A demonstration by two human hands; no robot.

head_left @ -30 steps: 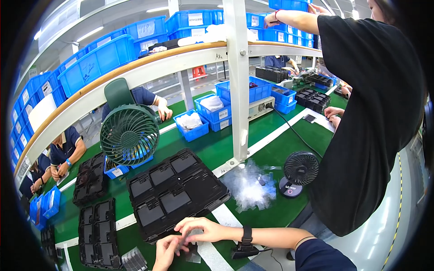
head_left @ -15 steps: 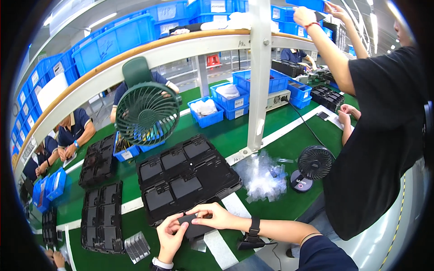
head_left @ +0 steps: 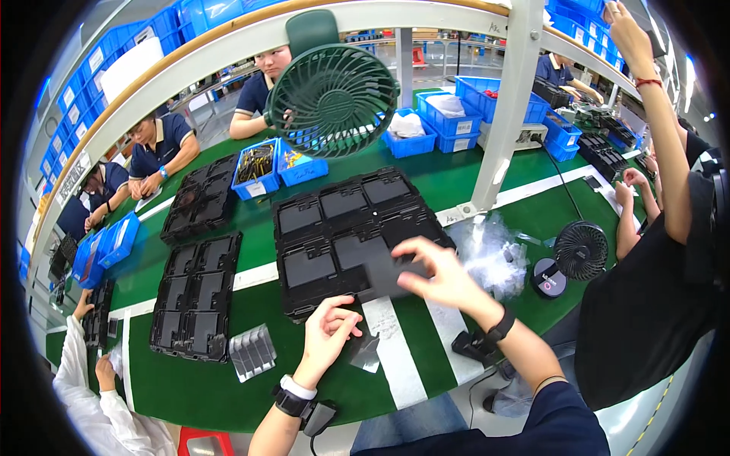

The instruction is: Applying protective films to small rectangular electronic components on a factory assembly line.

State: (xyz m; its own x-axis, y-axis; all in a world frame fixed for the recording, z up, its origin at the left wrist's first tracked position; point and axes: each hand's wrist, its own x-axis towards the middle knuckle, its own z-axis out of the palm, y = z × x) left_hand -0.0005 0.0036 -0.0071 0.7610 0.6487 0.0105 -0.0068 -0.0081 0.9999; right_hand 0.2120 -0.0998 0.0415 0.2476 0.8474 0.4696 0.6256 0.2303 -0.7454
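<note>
A large black tray [head_left: 334, 272] with rectangular recesses lies in front of me, dark flat panels sitting in several of them. Over its near right part is my right hand [head_left: 449, 281], blurred, thumb and fingers about the edge of a dark flat panel [head_left: 386, 275]. My left hand [head_left: 328, 342] is by the tray's near edge, fingers loosely curled and thumb apart, with nothing visible in it. Beside that hand a piece of clear film [head_left: 366, 353] rests on the green table. Farther left lies a sheet of grey strips [head_left: 253, 353].
Two more black trays [head_left: 196, 298] [head_left: 175, 228] lie left. A pile of clear film [head_left: 490, 254] and a small black fan [head_left: 580, 249] are right. A green fan [head_left: 333, 99] hangs ahead near a white post [head_left: 511, 114]. Co-workers sit across; one stands at right, arm raised.
My hands have parted. The right one has moved forward and right with the dark panel, over the tray; the left has let go of it. The view has shifted, bringing more of the left side in.
</note>
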